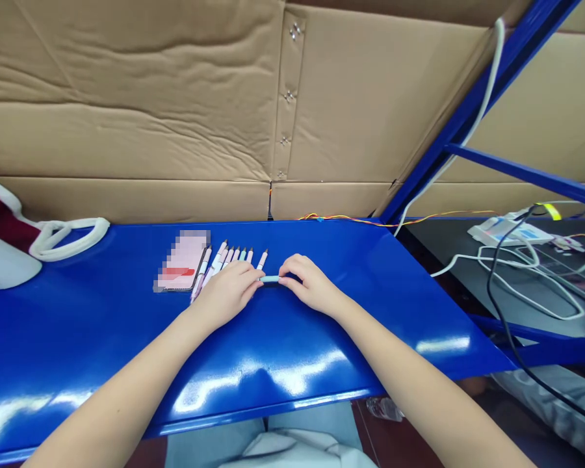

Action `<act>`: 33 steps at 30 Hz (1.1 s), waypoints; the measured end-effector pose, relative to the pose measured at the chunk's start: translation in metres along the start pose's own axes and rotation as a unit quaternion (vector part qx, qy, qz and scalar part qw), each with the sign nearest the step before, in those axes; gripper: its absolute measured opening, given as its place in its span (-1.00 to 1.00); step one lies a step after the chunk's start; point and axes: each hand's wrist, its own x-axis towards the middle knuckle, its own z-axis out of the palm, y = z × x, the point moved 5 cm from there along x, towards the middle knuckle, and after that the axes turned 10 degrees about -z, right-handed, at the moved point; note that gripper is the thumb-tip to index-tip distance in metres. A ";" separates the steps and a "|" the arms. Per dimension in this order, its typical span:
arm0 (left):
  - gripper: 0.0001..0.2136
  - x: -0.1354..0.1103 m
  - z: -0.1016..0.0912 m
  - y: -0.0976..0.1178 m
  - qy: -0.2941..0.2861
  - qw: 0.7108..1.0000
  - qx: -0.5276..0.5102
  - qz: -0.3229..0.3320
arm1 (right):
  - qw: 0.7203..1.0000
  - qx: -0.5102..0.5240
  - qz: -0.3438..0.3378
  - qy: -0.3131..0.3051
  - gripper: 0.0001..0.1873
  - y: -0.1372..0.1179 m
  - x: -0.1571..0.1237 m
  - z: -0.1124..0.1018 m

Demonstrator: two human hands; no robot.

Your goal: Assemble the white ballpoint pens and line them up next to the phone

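My left hand and my right hand meet over the blue metal tabletop. Their fingertips pinch opposite ends of a short pale blue pen or marker, and its middle shows between them. Just beyond my left hand lies a tight row of several pink-and-white pens with their tips pointing away from me, partly hidden by my fingers. Left of the pens rests a smartphone in a pale pink case, its surface blurred.
Corrugated cardboard lines the back of the table, with thin orange wires along the join. A white-handled bag sits at far left. On the right stand a blue steel frame and a dark surface holding white cables and a device.
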 end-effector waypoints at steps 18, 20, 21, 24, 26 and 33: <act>-0.76 -0.001 -0.007 0.013 0.024 0.999 -0.008 -0.026 | 0.999 0.027 -0.004 0.024 -0.74 -0.005 0.003 -0.004; -0.75 -0.001 -0.010 0.014 0.033 0.999 0.002 -0.031 | 0.999 0.038 0.005 0.033 -0.72 -0.005 0.003 -0.007; -0.74 0.000 -0.012 0.013 0.037 0.998 0.011 -0.043 | 0.998 0.038 0.005 0.041 -0.72 -0.005 0.003 -0.009; -0.66 0.002 -0.015 0.002 0.027 0.995 0.051 -0.081 | 0.996 0.032 0.005 0.080 -0.78 -0.002 0.002 -0.019; -0.70 0.002 -0.013 -0.004 -0.013 0.995 0.062 -0.083 | 0.995 0.030 0.019 0.089 -0.81 0.002 0.000 -0.021; -0.73 0.001 -0.011 -0.005 0.001 0.998 0.038 -0.049 | 0.994 0.055 0.045 0.087 -0.73 0.009 -0.003 -0.018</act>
